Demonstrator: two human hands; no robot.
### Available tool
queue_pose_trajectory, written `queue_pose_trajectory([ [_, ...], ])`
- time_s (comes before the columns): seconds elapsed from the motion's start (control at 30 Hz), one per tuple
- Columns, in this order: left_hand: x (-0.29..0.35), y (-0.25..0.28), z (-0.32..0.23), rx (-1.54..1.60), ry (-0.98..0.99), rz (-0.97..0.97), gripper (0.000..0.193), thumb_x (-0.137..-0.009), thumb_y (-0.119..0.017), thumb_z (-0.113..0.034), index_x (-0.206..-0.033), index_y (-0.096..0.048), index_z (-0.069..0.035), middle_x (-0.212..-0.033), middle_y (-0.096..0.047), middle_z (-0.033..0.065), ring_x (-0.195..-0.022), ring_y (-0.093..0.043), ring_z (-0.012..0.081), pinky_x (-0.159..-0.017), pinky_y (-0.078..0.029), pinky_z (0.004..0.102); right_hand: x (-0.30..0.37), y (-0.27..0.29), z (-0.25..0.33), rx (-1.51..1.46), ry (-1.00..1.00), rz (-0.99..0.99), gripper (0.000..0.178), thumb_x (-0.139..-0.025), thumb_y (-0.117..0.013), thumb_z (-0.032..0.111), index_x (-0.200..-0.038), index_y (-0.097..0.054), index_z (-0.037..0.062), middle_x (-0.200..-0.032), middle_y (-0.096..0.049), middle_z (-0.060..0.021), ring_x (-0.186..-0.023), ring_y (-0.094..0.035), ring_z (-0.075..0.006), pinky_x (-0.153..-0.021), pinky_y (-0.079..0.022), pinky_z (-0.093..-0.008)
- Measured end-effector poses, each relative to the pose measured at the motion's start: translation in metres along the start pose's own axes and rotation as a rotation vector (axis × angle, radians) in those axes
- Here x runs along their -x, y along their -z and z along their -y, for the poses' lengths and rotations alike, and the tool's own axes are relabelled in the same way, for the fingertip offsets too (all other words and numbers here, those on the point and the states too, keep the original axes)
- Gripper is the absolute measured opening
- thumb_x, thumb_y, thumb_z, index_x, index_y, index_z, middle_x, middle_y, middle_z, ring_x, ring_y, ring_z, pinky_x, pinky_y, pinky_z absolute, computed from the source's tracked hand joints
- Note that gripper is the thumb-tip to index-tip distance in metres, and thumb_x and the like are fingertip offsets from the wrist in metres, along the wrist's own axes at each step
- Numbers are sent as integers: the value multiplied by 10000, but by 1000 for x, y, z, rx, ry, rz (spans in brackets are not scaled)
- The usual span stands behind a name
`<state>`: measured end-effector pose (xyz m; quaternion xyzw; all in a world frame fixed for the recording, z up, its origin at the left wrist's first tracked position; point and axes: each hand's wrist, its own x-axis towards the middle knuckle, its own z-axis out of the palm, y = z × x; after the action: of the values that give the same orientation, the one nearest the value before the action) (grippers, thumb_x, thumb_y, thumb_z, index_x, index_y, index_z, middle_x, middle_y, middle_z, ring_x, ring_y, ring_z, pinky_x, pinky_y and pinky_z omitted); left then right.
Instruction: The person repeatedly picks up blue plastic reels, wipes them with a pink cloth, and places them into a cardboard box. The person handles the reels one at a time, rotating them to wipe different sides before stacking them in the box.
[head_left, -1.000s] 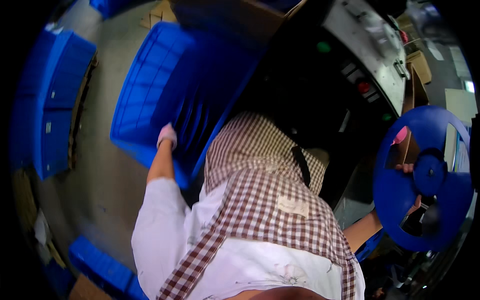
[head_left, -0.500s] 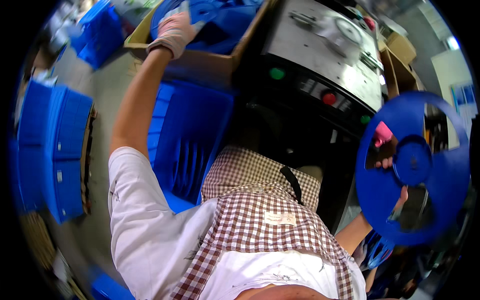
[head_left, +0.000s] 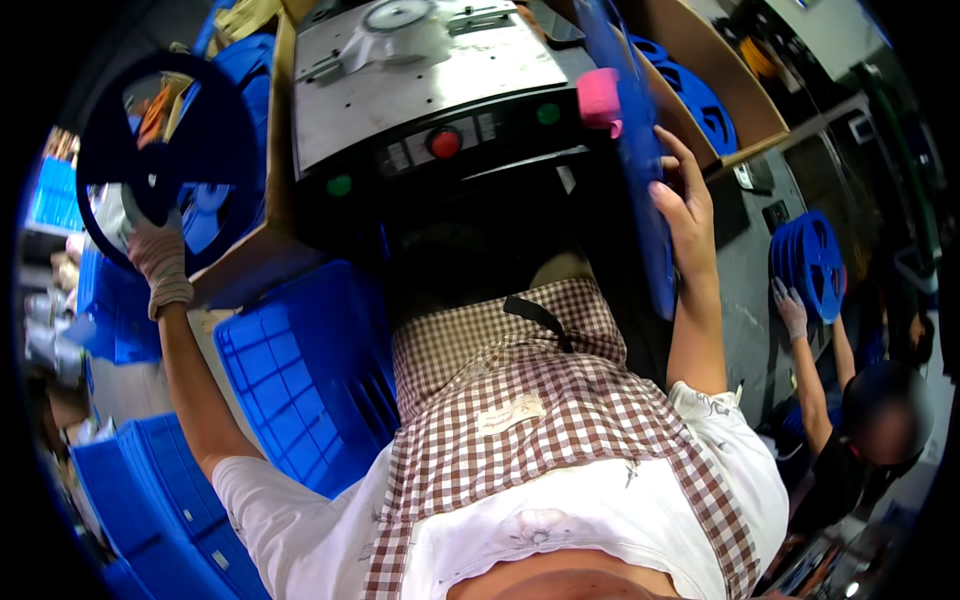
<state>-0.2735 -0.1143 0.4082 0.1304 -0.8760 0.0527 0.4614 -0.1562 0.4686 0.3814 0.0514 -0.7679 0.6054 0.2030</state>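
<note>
In my gloved left hand [head_left: 160, 262] is the lower rim of a dark blue spoked reel disc [head_left: 215, 110], raised over a cardboard box [head_left: 282, 170] with more blue reel parts inside. My bare right hand [head_left: 688, 205] grips another blue reel disc [head_left: 645, 190], turned nearly edge-on beside the machine's right corner. Thumb and fingers press on its rim. Against that disc's far face shows a pink piece [head_left: 599, 98]; what it is fixed to I cannot tell. Between my hands stands a machine with a metal top [head_left: 440, 85] and a round fixture [head_left: 398, 15].
Buttons on the machine front include a red one [head_left: 444, 143]. A blue crate [head_left: 290, 370] stands by my left knee. On the right, a second cardboard box [head_left: 745, 150] holds blue reels. A co-worker's gloved hand [head_left: 790, 308] holds stacked blue reels [head_left: 815, 265].
My left hand has lifted a reel disc out of the box at left. My right hand's disc has come closer to the machine and turned edge-on. The view has swung right.
</note>
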Motion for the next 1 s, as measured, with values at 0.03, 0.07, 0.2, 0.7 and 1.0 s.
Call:
queue_pose_trajectory([
  [0.03, 3, 24, -5, 87, -111, -11, 763, -749, -725, -342, -1395, -358, -170, -1125, -593, 197, -982, -613, 362, -854, -499, 427, -1, 2, -11, -143, -59, 69, 594, -771, -583, 257, -1304, -469, 21, -949, -542, -68, -826, -524, -155, -792, -425, -263],
  [0.07, 15, 14, -17, 157, -274, -84, 731, -755, -724, -338, -1372, -392, -127, -1121, -593, 198, -976, -618, 338, -836, -512, 398, -2, -1, -31, -353, -93, 135, 567, -797, -526, 261, -1293, -459, -6, -971, -555, -103, -849, -541, -168, -798, -439, -277],
  [0.2, 60, 75, -105, 525, -839, -37, 606, -707, -715, -148, -1268, -496, -77, -1213, -565, 129, -1158, -528, 295, -1031, -384, 366, 13, -55, -38, -1022, -414, 472, 669, -865, -474, 412, -1358, -324, -15, -1170, -507, -244, -965, -572, -277, -843, -488, -380],
  [0.7, 153, 108, -232, 701, -849, -19, 522, -675, -720, -87, -1131, -616, -318, -1195, -519, 52, -1125, -503, 254, -864, -508, 355, 42, -99, -34, -1387, -498, 490, 627, -890, -447, 451, -1351, -384, 30, -1229, -526, -234, -1109, -574, -301, -811, -572, -410],
  [1.0, 162, 126, -228, 943, -590, 388, 480, -753, -652, -6, -1210, -594, -143, -722, -586, 82, -660, -594, 210, -579, -499, 308, 52, -124, -52, -945, -134, 547, 677, -848, -530, 422, -1383, -345, 51, -1246, -515, -226, -1129, -553, -311, -893, -514, -409],
])
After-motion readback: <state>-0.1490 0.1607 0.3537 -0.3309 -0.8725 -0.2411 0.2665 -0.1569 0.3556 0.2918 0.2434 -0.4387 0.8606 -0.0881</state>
